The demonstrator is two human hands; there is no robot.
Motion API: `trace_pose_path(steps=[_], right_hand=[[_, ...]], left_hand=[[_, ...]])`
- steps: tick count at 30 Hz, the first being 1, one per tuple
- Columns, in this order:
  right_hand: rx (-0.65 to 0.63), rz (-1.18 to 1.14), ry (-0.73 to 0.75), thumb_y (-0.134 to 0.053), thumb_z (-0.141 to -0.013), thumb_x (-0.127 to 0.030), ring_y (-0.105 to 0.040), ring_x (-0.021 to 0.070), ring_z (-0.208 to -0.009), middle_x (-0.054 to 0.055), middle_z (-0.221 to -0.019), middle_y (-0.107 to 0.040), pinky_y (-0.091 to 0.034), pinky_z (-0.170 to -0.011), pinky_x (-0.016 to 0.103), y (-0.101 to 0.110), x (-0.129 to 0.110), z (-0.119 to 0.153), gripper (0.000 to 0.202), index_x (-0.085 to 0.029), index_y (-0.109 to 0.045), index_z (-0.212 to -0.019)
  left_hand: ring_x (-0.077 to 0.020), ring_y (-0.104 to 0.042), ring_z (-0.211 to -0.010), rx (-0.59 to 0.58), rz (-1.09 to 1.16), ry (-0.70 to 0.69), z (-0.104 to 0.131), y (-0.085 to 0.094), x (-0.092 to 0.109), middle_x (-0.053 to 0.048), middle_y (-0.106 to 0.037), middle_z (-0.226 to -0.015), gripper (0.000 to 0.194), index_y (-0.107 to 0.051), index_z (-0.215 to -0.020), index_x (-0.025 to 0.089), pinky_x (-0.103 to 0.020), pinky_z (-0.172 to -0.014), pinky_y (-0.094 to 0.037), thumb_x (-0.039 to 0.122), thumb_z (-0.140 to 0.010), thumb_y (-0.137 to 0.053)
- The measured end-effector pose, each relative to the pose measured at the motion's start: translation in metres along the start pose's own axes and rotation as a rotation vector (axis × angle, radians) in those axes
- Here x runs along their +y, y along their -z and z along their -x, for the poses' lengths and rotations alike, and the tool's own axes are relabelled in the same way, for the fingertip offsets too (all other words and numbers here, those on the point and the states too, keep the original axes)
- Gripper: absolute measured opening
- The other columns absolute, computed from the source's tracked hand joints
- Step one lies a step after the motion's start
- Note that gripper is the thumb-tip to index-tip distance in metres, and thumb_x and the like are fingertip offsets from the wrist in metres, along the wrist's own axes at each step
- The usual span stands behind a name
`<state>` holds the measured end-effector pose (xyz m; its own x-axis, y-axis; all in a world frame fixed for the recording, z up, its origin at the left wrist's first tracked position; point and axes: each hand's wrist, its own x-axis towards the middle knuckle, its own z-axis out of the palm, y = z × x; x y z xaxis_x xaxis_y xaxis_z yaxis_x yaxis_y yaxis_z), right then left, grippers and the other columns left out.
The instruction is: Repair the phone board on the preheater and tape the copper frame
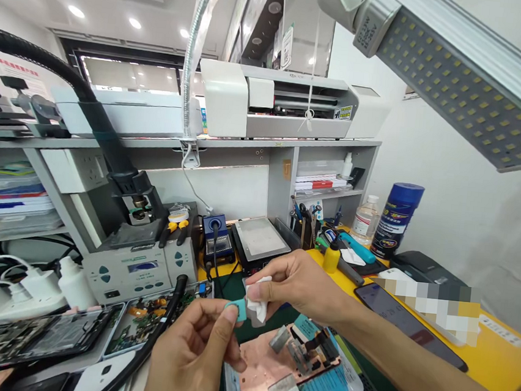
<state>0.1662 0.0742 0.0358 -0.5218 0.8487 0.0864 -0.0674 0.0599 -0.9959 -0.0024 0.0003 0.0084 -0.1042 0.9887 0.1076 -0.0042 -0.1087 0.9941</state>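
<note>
Between thumb and fingers, my left hand [197, 346] pinches a small teal piece [239, 309]. My right hand [291, 284], just to its right, holds a crumpled white tissue [258, 300] close beside the teal piece. Whether tissue and piece touch is unclear. Below both hands lies an opened device [268, 356] with a copper-coloured sheet, silvery patches, dark flex strips and blue areas. It rests over a dark green mat [234, 286].
A phone [409, 323] and yellow bottle [331, 257] are on the right, with a blue spray can [396, 221] behind. A black hose [159, 333] crosses beside a tray of circuit boards [138, 322] at left. A lamp [465, 80] hangs overhead.
</note>
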Motion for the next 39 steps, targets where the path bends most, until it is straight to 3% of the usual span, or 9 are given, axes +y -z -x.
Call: trace_pose_path(steps=[3,6,8,12,17,24,29,34,39], right_hand=[[0.028,-0.021,0.044,-0.085,-0.066,-0.038,-0.068,0.015,-0.059,0.007,-0.07,-0.073,-0.06,-0.056,0.026,0.007,-0.005,0.0,0.037,-0.009,-0.078,-0.087],[0.191,-0.078,0.081,-0.086,-0.066,-0.037,-0.069,0.0146,-0.061,0.009,-0.075,-0.074,-0.062,-0.059,0.025,0.021,-0.015,-0.002,0.035,-0.009,-0.078,-0.086],[0.264,-0.088,0.089,-0.086,-0.066,-0.036,-0.069,0.0145,-0.063,0.01,-0.078,-0.074,-0.063,-0.062,0.025,0.028,-0.019,-0.005,0.036,-0.008,-0.078,-0.087],[0.103,-0.043,0.065,-0.083,-0.07,-0.04,-0.07,0.0173,-0.067,0.011,-0.081,-0.074,-0.064,-0.066,0.032,0.027,-0.016,-0.008,0.037,-0.008,-0.078,-0.088],[-0.059,0.023,0.033,-0.069,-0.083,-0.05,-0.071,0.0194,-0.075,0.011,-0.082,-0.073,-0.062,-0.072,0.034,0.015,-0.011,-0.003,0.041,-0.009,-0.076,-0.086],[-0.038,0.188,0.024,-0.069,-0.083,-0.051,-0.062,0.011,-0.054,0.006,-0.071,-0.07,-0.051,-0.049,0.021,0.019,-0.014,0.001,0.043,-0.011,-0.076,-0.097],[0.005,0.094,0.019,-0.079,-0.076,-0.04,-0.068,0.0161,-0.056,0.009,-0.072,-0.073,-0.058,-0.053,0.027,0.029,-0.009,-0.004,0.039,-0.009,-0.07,-0.097],[0.054,-0.062,-0.022,-0.083,-0.072,-0.03,-0.074,0.0247,-0.071,0.012,-0.079,-0.074,-0.062,-0.059,0.034,0.046,0.003,-0.008,0.035,-0.011,-0.062,-0.091],[0.001,-0.237,-0.128,-0.078,-0.077,-0.023,-0.073,0.026,-0.091,0.017,-0.092,-0.075,-0.061,-0.08,0.033,0.057,0.014,-0.009,0.032,-0.006,-0.066,-0.101]], left_hand=[[-0.0154,-0.061,-0.052,-0.009,0.037,-0.003,-0.002,0.005,-0.003,0.001,-0.062,-0.053,0.039,-0.062,-0.08,0.017,-0.025,-0.056,-0.052,0.055,-0.075,-0.07],[-0.0152,-0.061,-0.052,0.17,0.094,0.015,-0.003,0.013,-0.001,0.002,-0.062,-0.053,0.04,-0.063,-0.083,0.017,-0.025,-0.056,-0.053,0.054,-0.071,-0.074],[-0.0145,-0.059,-0.049,0.225,0.141,0.03,-0.005,0.016,0.001,0.003,-0.061,-0.052,0.041,-0.062,-0.084,0.017,-0.025,-0.055,-0.052,0.053,-0.07,-0.075],[-0.0131,-0.058,-0.047,0.14,0.151,0.007,-0.005,0.012,0.005,0.003,-0.062,-0.054,0.038,-0.062,-0.085,0.017,-0.023,-0.052,-0.049,0.052,-0.073,-0.073],[-0.0102,-0.055,-0.043,0.155,0.139,-0.016,0.0,0.004,0.008,0.003,-0.06,-0.053,0.03,-0.063,-0.08,0.017,-0.02,-0.048,-0.045,0.045,-0.076,-0.071],[-0.0104,-0.054,-0.044,0.073,0.185,0.044,-0.007,0.011,0.001,0.002,-0.061,-0.054,0.034,-0.065,-0.079,0.015,-0.021,-0.046,-0.044,0.048,-0.073,-0.074],[-0.0108,-0.053,-0.045,0.088,0.131,0.037,-0.022,0.011,0.001,0.002,-0.061,-0.055,0.036,-0.065,-0.083,0.016,-0.022,-0.047,-0.044,0.049,-0.073,-0.074],[-0.0113,-0.053,-0.044,0.045,0.05,0.05,-0.04,0.003,0.008,0.002,-0.06,-0.055,0.036,-0.066,-0.081,0.015,-0.023,-0.046,-0.043,0.048,-0.069,-0.076],[-0.0114,-0.053,-0.043,0.021,0.0,0.041,-0.047,-0.004,0.006,0.003,-0.06,-0.056,0.036,-0.066,-0.083,0.016,-0.024,-0.046,-0.044,0.048,-0.069,-0.076]])
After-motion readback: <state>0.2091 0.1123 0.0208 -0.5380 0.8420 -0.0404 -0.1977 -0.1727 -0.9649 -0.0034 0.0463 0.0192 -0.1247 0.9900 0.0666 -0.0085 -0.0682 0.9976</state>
